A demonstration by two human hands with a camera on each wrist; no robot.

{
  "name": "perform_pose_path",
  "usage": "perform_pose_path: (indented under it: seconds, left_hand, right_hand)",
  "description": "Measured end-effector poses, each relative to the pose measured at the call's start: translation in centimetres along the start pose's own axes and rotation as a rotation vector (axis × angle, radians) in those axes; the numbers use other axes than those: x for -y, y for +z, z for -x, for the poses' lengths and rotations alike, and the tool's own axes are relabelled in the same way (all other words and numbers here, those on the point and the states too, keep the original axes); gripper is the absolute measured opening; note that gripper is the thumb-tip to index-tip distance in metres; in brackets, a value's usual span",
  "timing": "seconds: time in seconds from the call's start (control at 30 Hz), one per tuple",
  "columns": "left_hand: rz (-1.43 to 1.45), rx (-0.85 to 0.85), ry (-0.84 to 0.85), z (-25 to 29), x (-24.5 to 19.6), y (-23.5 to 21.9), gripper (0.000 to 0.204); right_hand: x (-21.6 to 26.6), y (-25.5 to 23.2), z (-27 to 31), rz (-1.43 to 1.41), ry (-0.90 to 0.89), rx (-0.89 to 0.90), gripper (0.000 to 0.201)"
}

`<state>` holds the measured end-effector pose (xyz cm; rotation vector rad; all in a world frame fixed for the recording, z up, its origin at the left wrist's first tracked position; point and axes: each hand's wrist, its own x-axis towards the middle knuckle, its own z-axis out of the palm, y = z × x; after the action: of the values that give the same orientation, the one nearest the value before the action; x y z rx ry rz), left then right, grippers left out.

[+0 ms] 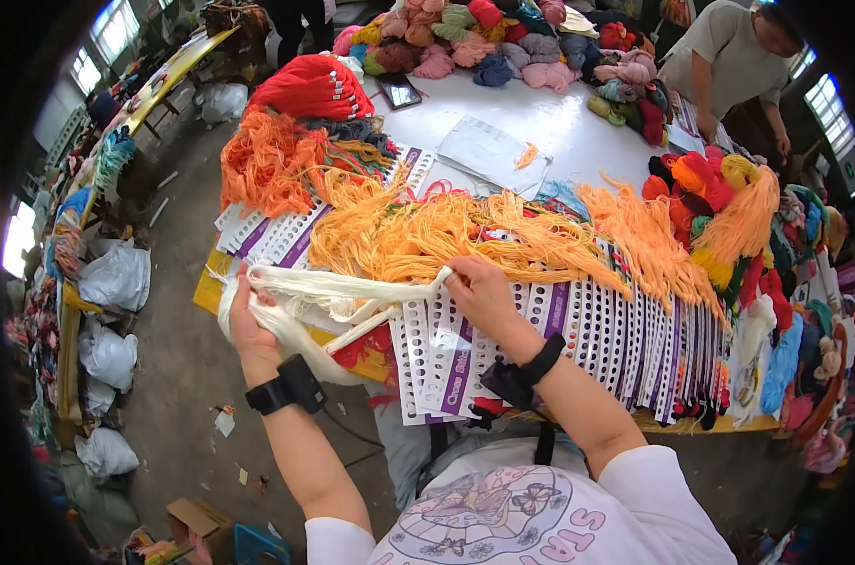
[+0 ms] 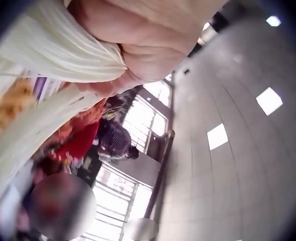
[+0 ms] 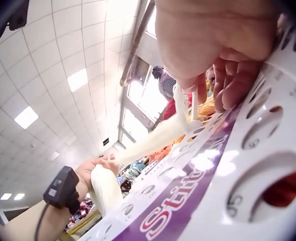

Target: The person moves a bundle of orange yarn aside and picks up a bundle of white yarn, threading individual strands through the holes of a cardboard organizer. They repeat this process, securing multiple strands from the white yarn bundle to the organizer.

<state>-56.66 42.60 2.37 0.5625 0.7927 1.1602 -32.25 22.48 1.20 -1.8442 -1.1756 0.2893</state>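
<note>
Left hand (image 2: 138,45) cut off by the top edge in its wrist view, fingers buried in cream yarn (image 2: 52,55). Right hand (image 3: 223,45) likewise cropped at top, fingertips half hidden behind the strand. Beyond both hands, far yarn heaps (image 1: 503,38) too small to tell apart.

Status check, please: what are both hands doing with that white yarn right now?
Left hand grips white yarn. Right hand pinches its other end over hole cards. Orange yarn close behind.
</note>
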Motion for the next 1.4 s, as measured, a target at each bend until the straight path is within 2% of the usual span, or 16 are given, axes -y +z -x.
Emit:
perform_pose_path:
  seconds: [0.1,0.17,0.23,0.33,0.47,0.53,0.63,0.77,0.87,0.97,1.07,1.1,1.13,1.23,1.33,1.4]
  left_hand:
    - [-0.573,-0.113,0.116,0.6,3.6,-0.7,0.031]
    - [-1.223,0.270,0.475,3.4,7.4,0.9,0.032]
    - [-1.457,0.652,1.036,6.4,10.6,3.6,0.030]
    - [-1.428,0.655,0.957,7.5,13.0,4.1,0.024]
    - [-1.366,0.691,0.793,8.5,11.8,4.8,0.022]
    - [-1.332,0.674,0.783,8.7,11.6,5.3,0.021]
    - [-1.211,0.667,0.477,8.2,11.8,5.1,0.021]
    - [-1.299,0.657,0.615,8.3,11.8,5.0,0.022]
    - [-1.465,0.635,0.875,7.4,13.2,3.2,0.025]
    - [-1.564,0.416,0.860,4.6,12.0,0.0,0.028]
    - [-0.694,0.069,0.096,4.3,8.9,-3.1,0.034]
    - [-0.471,0.039,-0.068,6.7,5.7,-1.1,0.044]
    - [-0.287,0.129,-0.164,7.9,4.4,-1.1,0.046]
    - [0.091,0.366,-0.371,12.4,2.2,1.8,0.054]
    - [-0.027,0.535,-0.382,15.8,2.7,5.7,0.059]
    - [-0.138,0.597,-0.322,17.4,3.1,7.4,0.054]
  right_hand:
    - [0.1,-0.1,-0.1,0.040,0.081,0.096,0.014]
    - [0.3,-0.1,-0.2,0.051,0.102,0.132,0.014]
    - [0.6,-0.3,0.0,0.052,0.090,0.131,0.013]
    - [-0.2,0.3,0.2,-0.040,0.042,0.158,0.011]
    - [0.3,0.4,0.4,0.149,-0.175,0.120,0.013]
    - [0.2,0.3,0.5,-0.053,-0.030,0.102,0.011]
    - [0.4,0.0,0.4,-0.213,0.100,0.120,0.010]
    - [0.3,0.2,0.4,-0.262,0.079,0.185,0.019]
    - [1.2,-0.1,0.4,0.057,0.045,0.294,0.025]
    - [1.1,0.7,0.8,0.199,-0.078,0.182,0.029]
    - [0.7,0.4,0.5,0.131,-0.032,0.206,0.027]
    - [0.7,0.5,0.4,0.098,-0.015,0.215,0.026]
    - [2.1,-0.3,0.2,0.094,0.069,0.279,0.019]
    - [5.1,-0.9,1.4,-0.416,0.060,0.317,0.017]
    - [10.0,-2.8,3.2,-0.705,0.196,0.469,0.013]
    - [10.4,-3.6,4.1,-0.792,0.296,0.498,0.014]
